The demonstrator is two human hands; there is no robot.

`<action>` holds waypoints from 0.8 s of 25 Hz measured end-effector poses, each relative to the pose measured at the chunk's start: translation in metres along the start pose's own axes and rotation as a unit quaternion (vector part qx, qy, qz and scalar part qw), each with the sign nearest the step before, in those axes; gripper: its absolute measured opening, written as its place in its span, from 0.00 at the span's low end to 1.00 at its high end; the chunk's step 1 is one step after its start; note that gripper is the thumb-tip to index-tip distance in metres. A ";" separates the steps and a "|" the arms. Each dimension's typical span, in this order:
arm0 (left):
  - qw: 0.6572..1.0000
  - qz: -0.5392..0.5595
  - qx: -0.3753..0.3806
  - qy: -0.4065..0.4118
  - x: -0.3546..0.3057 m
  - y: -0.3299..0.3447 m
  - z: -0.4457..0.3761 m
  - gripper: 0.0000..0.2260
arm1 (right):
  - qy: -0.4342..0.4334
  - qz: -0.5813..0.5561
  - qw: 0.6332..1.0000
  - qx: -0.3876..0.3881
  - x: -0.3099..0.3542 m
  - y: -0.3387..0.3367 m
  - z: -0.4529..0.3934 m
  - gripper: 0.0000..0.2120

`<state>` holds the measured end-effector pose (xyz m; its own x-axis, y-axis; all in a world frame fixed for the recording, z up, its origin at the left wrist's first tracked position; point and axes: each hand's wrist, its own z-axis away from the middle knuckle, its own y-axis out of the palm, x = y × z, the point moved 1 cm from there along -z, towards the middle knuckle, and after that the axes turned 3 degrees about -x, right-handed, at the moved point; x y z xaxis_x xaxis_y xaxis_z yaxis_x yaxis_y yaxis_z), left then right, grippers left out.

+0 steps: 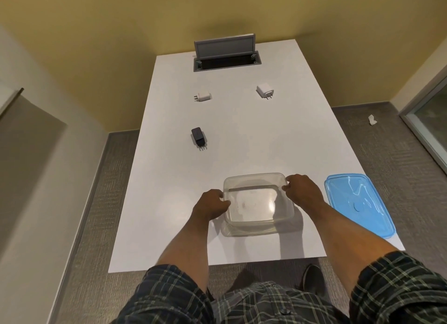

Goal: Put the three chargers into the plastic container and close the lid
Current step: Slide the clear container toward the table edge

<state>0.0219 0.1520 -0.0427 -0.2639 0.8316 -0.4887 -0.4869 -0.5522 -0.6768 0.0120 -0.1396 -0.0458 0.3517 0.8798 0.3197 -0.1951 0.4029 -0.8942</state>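
A clear plastic container [256, 223] stands near the front edge of the white table [242, 142], with nothing inside it. My left hand [210, 207] grips its left rim and my right hand [303, 190] grips its far right corner. Its blue lid [358, 204] lies flat on the table to the right. A black charger [198, 137] lies mid-table on the left. Two white chargers sit farther back: one on the left [203, 96], one on the right [264, 91].
An open grey cable hatch [226, 55] with its flap raised sits at the table's far end. Grey carpet surrounds the table, with a small white scrap [372, 119] on the floor at right. Yellow walls stand behind.
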 end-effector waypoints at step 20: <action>0.958 -0.200 -0.183 0.096 0.026 -0.047 -0.049 0.38 | -0.099 0.023 0.982 -0.160 0.106 -0.014 -0.042 0.16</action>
<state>0.0787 0.1970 -0.0510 0.0584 0.9739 -0.2195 -0.1825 -0.2058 -0.9614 0.0900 -0.0625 -0.0128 0.1571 0.9401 0.3025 0.1020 0.2892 -0.9518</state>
